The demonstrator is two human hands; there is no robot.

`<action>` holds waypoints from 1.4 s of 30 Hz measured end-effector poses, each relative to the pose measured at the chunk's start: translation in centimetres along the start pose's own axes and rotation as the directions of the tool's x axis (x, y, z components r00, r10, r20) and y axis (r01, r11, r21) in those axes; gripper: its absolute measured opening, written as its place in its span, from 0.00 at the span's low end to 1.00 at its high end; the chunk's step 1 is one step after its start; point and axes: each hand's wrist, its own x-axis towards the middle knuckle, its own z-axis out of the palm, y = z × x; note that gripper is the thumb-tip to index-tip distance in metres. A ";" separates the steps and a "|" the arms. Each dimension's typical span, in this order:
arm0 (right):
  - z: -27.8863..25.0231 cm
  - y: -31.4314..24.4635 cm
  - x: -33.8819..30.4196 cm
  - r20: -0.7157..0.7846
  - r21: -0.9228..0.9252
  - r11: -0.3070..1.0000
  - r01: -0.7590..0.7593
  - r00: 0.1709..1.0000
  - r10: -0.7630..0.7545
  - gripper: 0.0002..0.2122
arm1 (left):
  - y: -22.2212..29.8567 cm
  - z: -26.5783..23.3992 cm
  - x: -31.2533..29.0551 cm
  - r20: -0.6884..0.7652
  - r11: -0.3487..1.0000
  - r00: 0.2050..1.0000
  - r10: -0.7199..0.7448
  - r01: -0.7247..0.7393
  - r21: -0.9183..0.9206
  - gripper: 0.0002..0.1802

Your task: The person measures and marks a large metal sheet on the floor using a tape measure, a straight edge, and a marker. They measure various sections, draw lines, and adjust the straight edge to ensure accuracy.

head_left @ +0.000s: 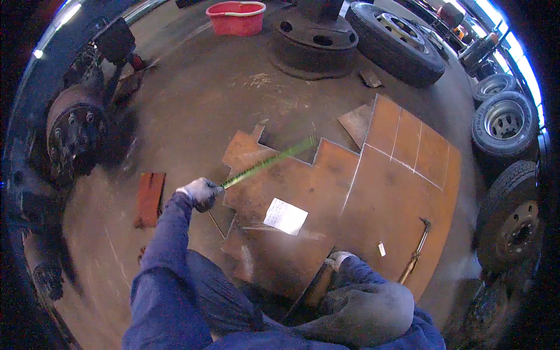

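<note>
My gloved left hand (201, 193) is closed at the left edge of a rust-brown steel sheet (385, 192). From it a green tape measure (271, 160) stretches out over the sheet toward the upper right, slightly blurred. Near my knees, my gloved right hand (338, 259) is closed on the upper end of a dark flat bar (309, 286), which slants down toward me. Stepped cutouts run along the sheet's far left edge, and white chalk lines divide its right part. A white paper with writing (285, 216) lies on the sheet between my hands.
On the sheet's right side lie a cutting torch (415, 256) and a small white piece (381, 249). A red-brown plate (150, 199) is on the floor at left. Beyond are a red tub (235, 20), a wheel rim (314, 52), truck tires (402, 44) and an axle hub (73, 119).
</note>
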 end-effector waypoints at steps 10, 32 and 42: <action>-0.6 6.1 -8.8 -0.249 0.273 0.960 -0.066 0.959 0.136 0.20 | -3.2 -0.2 11.5 -0.306 0.799 0.951 -0.036 0.211 0.562 0.30; 16.1 16.0 -13.6 -0.223 0.326 0.902 -0.283 0.905 0.364 0.23 | 2.9 -1.1 17.8 -0.293 0.711 0.955 -0.036 0.230 0.664 0.28; 18.8 20.1 -12.6 -0.291 0.133 0.986 -0.095 0.948 0.131 0.24 | 3.3 -0.7 18.2 -0.275 0.745 0.961 -0.043 0.214 0.632 0.29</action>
